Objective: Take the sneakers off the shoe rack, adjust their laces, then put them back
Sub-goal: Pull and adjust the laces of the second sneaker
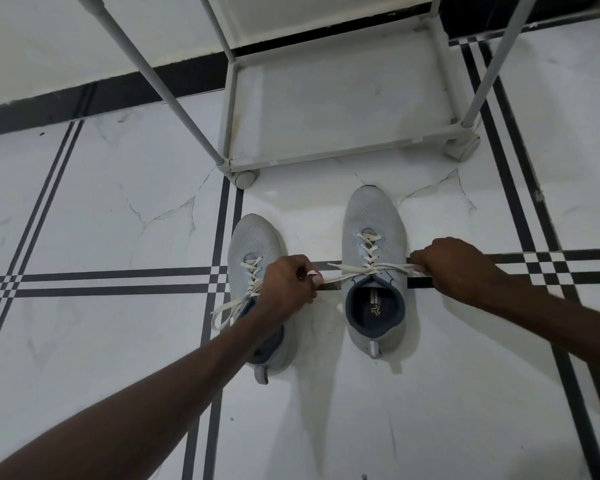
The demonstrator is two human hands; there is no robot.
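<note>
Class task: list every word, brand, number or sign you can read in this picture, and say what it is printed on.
"AD...": start of a word on the insole of the right-hand sneaker, beside a small logo; the rest is too small and blurred to read.
Shoe rack, left-hand sneaker, floor tiles: no readable text.

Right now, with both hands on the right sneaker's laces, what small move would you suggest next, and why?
Probably cross the two ends and start the knot: the left hand and right hand each pinch one end of the right sneaker's lace, pulled out sideways and apparently snug.
</note>
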